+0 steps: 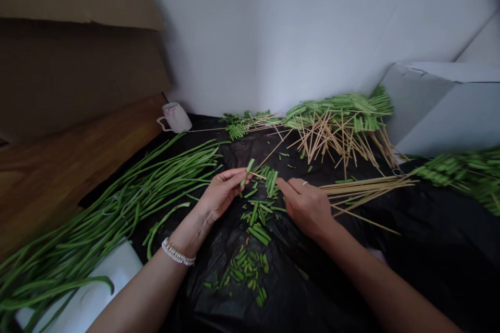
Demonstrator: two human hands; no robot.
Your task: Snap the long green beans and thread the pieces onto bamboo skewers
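Presently the left hand [223, 190] pinches a bean piece [250, 165] at the end of the skewer [258, 175] the right hand [307, 206] grips.

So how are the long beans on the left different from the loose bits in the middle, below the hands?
Length: the beans are long strands, while the bits are short.
Arrangement: the beans lie roughly alongside one another in a big heap; the bits are scattered at many angles on the black sheet.
Shape: many beans curve; the bits look mostly straight.
Both are green and slender.
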